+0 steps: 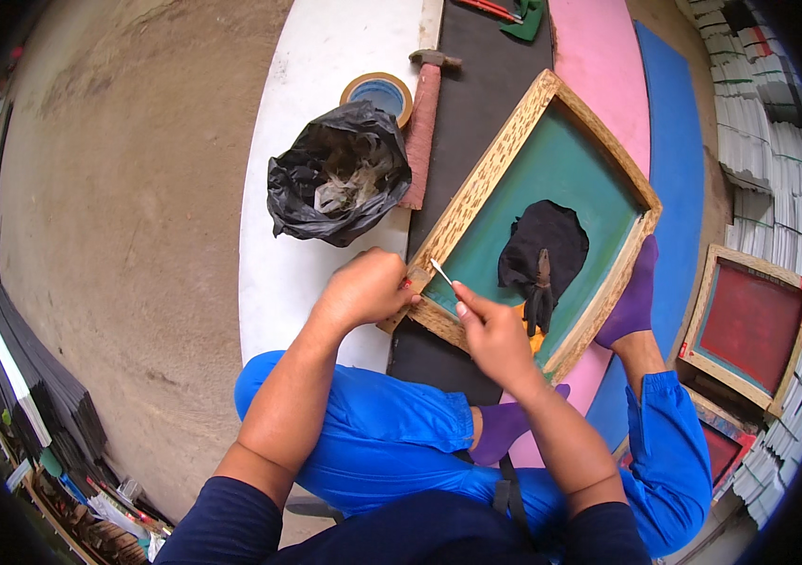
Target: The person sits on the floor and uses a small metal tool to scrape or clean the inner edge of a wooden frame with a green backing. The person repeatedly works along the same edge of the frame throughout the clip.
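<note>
A wooden screen frame (489,179) with green mesh (599,179) lies at a slant before me, its light wood covered in small dark marks. My left hand (368,287) is closed at its near left corner, fingers curled against the wood; a bit of red shows beside them. Between the fingers of my right hand (495,330) is a slim screwdriver-like tool (441,272), its bright metal tip touching or just over that corner. On the mesh rests a black cloth (561,235) with pliers (543,273) on top, their orange-yellow handles partly hidden by my right hand.
Left of the frame sit an open black plastic bag (302,193) of scraps, a tape roll (404,94) and a hammer (423,132). My purple-socked foot (632,292) presses near the frame's right side. Red-meshed frames (745,325) and stacked white sheets (745,141) stand farther right.
</note>
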Motion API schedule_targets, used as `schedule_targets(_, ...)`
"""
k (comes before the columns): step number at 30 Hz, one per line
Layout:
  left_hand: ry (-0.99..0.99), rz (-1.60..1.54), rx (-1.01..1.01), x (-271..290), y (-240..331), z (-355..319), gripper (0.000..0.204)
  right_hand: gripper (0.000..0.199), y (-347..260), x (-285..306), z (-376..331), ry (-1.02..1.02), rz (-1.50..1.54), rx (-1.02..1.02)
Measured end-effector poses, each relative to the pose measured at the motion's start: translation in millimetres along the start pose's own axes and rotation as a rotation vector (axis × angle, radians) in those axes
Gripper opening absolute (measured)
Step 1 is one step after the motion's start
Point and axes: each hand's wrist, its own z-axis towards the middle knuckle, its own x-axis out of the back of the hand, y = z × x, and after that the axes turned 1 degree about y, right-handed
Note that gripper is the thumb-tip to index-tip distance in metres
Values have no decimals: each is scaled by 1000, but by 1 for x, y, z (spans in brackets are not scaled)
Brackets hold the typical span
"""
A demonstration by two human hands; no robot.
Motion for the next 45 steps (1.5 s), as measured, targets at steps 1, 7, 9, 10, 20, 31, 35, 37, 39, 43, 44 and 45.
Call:
schedule_targets(1,3,3,-6,0,0,0,34,40,10,-4,9,28,198,48)
schedule_targets(7,1,-41,34,4,2,-3,34,37,-9,20,13,-243,-64,-170)
schedule_targets(9,26,-29,-4,2,2,-1,33,39,37,-8,3,15,307,56)
schedule_targets(10,38,-23,-23,1,0,0,33,39,40,-9,5,-24,408,4)
schedule_targets(20,1,-74,-8,0,-3,1,32,36,36,5,14,-196,277,-84)
schedule_targets(31,-28,-116,59,4,-4,-1,34,37,27,20,24,-326,104,-106)
schedule_targets(35,-7,-95,8,2,-7,0,34,39,38,15,25,-373,877,-470)
schedule_targets(37,-12,-100,16,2,-9,0,35,40,41,11,25,-352,908,-441)
schedule_targets(39,-13,-110,16,3,-5,2,35,40,56,-3,20,-279,877,-314)
schedule_targets(43,-47,-138,41,3,-10,0,36,38,24,29,27,-500,1447,-929)
schedule_targets(44,-49,-148,51,3,-9,1,36,37,24,28,24,-455,1257,-828)
schedule_targets(45,-51,-159,60,3,-10,1,36,36,22,25,20,-409,1068,-727)
